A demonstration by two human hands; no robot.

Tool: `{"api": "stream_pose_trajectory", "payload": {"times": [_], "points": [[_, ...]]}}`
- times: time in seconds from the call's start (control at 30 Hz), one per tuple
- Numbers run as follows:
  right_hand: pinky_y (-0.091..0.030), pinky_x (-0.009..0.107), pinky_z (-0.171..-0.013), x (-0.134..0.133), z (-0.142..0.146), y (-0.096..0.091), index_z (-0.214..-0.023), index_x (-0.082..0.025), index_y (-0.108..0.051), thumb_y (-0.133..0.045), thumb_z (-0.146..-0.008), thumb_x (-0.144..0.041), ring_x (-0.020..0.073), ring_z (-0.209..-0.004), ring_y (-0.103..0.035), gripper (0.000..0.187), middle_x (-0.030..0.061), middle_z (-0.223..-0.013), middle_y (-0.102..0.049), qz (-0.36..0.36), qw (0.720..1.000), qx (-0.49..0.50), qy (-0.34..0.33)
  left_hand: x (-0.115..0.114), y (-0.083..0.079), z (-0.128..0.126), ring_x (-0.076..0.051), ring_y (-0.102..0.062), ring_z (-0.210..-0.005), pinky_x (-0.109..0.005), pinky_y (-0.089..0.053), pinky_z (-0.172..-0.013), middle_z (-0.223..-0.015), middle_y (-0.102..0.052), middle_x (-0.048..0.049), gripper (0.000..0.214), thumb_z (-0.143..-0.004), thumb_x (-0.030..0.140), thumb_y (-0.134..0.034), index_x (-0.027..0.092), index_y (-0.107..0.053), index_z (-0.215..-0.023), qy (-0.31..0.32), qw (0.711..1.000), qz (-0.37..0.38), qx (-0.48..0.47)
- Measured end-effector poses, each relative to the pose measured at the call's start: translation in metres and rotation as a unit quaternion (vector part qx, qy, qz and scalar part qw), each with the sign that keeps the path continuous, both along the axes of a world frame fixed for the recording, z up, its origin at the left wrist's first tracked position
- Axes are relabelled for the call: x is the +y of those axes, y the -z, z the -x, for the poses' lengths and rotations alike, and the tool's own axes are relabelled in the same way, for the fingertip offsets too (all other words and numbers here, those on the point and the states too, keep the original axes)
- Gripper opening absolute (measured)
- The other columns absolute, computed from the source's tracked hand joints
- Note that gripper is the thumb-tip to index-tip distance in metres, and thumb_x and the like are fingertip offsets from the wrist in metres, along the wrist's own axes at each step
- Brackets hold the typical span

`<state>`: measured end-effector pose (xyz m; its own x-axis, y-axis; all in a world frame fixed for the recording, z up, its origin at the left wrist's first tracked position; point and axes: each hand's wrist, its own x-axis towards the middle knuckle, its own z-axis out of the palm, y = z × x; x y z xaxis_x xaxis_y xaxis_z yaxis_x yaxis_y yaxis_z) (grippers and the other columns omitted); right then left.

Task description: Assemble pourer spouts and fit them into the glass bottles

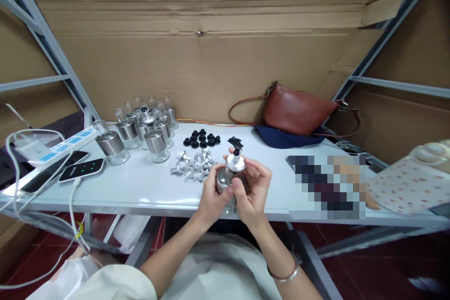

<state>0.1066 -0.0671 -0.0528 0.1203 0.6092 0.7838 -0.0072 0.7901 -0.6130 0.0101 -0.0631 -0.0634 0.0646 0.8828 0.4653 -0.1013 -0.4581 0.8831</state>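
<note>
Both hands on one little dispenser bottle (230, 179), held just above front edge of white table (140, 187); looks like glass body in metal sleeve, so guessing light but hard, slick, breakable if dropped; safest hold probably round sleeve, not black spout (236, 151); left hand (211, 194) curled snug round lower body; right hand (256, 186) fingers closed on silver cap (235, 163); spare bottles (140, 131) back left, well apart.

The bottle (230, 179) is small, with a steel sleeve, a silver cap and a black spout on top. It is held upright over the near edge of the worktop (140, 187).
</note>
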Motion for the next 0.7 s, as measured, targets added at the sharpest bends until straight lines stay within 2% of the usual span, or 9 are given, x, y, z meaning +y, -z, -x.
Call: {"api": "stream_pose_trajectory", "payload": {"times": [0.1,0.17,0.27,0.4,0.53,0.63,0.7], "points": [[-0.050,0.049,-0.093,-0.005,-0.007,0.001,-0.125,-0.027,-0.036,-0.052,-0.091,-0.026,0.0250,-0.118,-0.059,0.038,0.0141,-0.133,-0.055,0.010,1.000,0.017,0.018,-0.001,0.001,0.001,-0.024,-0.058,-0.103,-0.033,-0.046,-0.089,-0.113,-0.059,-0.0106,0.069,-0.065,0.058,-0.073,0.018,-0.050,-0.116,-0.032,0.999,-0.038,-0.005],[-0.052,0.046,-0.089,-0.006,-0.010,0.001,-0.121,-0.027,-0.038,-0.050,-0.091,-0.027,0.0233,-0.112,-0.061,0.032,0.0135,-0.132,-0.056,0.024,0.997,0.054,0.044,-0.002,0.000,0.002,-0.025,-0.059,-0.103,-0.034,-0.046,-0.091,-0.113,-0.060,-0.0108,0.072,-0.060,0.053,-0.079,0.019,-0.050,-0.116,-0.038,0.998,-0.051,0.028],[-0.053,0.041,-0.081,-0.004,-0.014,0.004,-0.114,-0.026,-0.042,-0.051,-0.090,-0.026,0.0206,-0.102,-0.064,0.026,0.0118,-0.124,-0.058,0.063,0.986,0.124,0.089,-0.005,-0.005,0.007,-0.025,-0.061,-0.097,-0.035,-0.047,-0.089,-0.105,-0.064,-0.0089,0.059,-0.062,0.047,-0.080,0.019,-0.055,-0.108,-0.051,0.993,-0.071,0.082],[-0.052,0.039,-0.076,0.002,-0.016,0.011,-0.109,-0.025,-0.044,-0.055,-0.088,-0.030,0.0193,-0.094,-0.064,0.024,0.0101,-0.115,-0.060,0.109,0.975,0.153,0.115,-0.010,-0.019,0.027,-0.022,-0.062,-0.089,-0.032,-0.047,-0.084,-0.098,-0.065,-0.0063,0.048,-0.069,0.047,-0.075,0.018,-0.056,-0.102,-0.109,0.987,-0.090,0.077],[-0.050,0.039,-0.077,0.004,-0.016,0.014,-0.109,-0.024,-0.045,-0.056,-0.087,-0.032,0.0194,-0.093,-0.063,0.026,0.0090,-0.110,-0.061,0.132,0.974,0.145,0.110,-0.005,-0.048,0.066,-0.017,-0.061,-0.081,-0.027,-0.048,-0.076,-0.093,-0.062,-0.0023,0.048,-0.071,0.047,-0.072,0.019,-0.052,-0.105,-0.220,0.968,-0.088,0.086],[-0.049,0.037,-0.077,0.004,-0.016,0.014,-0.109,-0.025,-0.046,-0.057,-0.087,-0.032,0.0188,-0.093,-0.062,0.026,0.0072,-0.106,-0.062,0.136,0.975,0.146,0.100,0.007,-0.067,0.103,-0.019,-0.060,-0.091,-0.030,-0.048,-0.084,-0.105,-0.058,-0.0053,0.054,-0.072,0.047,-0.070,0.018,-0.047,-0.111,-0.352,0.926,-0.090,0.102],[-0.048,0.036,-0.077,0.004,-0.016,0.014,-0.108,-0.024,-0.046,-0.058,-0.087,-0.032,0.0186,-0.092,-0.062,0.026,0.0058,-0.101,-0.064,0.141,0.975,0.144,0.095,0.017,-0.072,0.128,-0.022,-0.058,-0.101,-0.035,-0.045,-0.092,-0.117,-0.054,-0.0090,0.057,-0.074,0.046,-0.068,0.018,-0.043,-0.117,-0.427,0.894,-0.074,0.117]]}}
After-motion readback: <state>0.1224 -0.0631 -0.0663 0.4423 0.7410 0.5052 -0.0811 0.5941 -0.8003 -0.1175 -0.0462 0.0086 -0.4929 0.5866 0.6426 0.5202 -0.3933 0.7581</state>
